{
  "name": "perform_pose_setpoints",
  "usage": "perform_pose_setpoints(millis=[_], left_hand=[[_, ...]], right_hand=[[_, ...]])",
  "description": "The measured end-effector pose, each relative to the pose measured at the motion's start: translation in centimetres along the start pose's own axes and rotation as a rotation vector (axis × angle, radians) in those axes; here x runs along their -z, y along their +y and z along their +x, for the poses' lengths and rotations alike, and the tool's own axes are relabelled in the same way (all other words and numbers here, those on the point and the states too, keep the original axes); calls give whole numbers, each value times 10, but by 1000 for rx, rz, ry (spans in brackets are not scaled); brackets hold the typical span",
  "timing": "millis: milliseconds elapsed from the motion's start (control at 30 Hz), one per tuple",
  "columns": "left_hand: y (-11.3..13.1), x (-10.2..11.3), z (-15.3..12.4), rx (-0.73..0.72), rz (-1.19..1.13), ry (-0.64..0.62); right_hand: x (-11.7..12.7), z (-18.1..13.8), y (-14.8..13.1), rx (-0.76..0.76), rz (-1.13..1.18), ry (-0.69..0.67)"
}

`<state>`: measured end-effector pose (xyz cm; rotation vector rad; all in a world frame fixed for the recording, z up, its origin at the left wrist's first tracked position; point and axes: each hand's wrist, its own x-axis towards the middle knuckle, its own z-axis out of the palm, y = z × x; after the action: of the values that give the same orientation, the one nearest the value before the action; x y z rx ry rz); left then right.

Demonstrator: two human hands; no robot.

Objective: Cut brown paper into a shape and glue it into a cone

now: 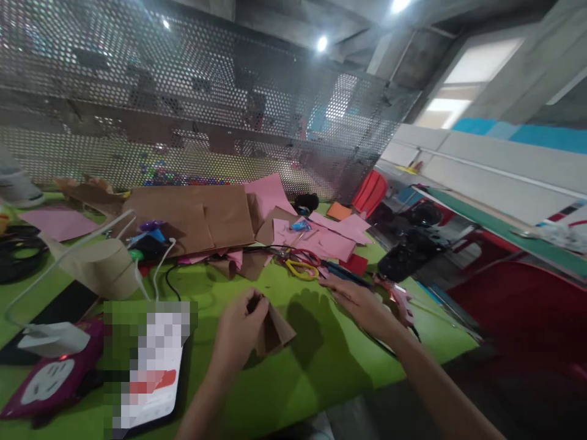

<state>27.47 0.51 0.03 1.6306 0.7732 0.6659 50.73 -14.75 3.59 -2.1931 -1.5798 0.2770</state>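
My left hand (239, 330) is closed, thumb and fingers pinching the top of a small folded piece of brown paper (276, 330). The paper flares open toward its lower end, just above the green tabletop (316, 379). My right hand (364, 304) reaches forward to the right, palm down, its fingers stretched out and holding nothing I can see. Near its fingertips lie a yellow-handled tool (301, 271), a red looped handle (308, 253) and a dark blue handle (346, 272). Whether the fingertips touch them I cannot tell.
Brown cardboard (183, 220) and pink paper sheets (316, 237) lie behind the hands. To the left are a tape roll (103, 269), a white charger (54, 339), a purple pouch (50, 379) and a phone (160, 360). Red chairs (523, 311) stand at right.
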Motion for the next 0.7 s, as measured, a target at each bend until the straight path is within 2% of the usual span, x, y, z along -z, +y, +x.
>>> perform_pose_setpoints(millis=[167,333,433,500,600,700], left_hand=[[-2,3,1,26,-27,62],[0,2,3,59,-115,82],[0,-2,3,55,-119,71],[-2,-4,3,52,-120,51],[-6,-3,2,63,-122,39],[-8,1,2,73,-114,76]], right_hand=[[-16,-26,-6,20,-90,-142],[1,-68,-16,-23,-20,-260],[7,-70,-13,-53,-27,-226],[3,-62,-10,-57,-74,-167],[-7,-57,-11,-74,-125,-171],[-1,-73,-24,-61,-105,-179]])
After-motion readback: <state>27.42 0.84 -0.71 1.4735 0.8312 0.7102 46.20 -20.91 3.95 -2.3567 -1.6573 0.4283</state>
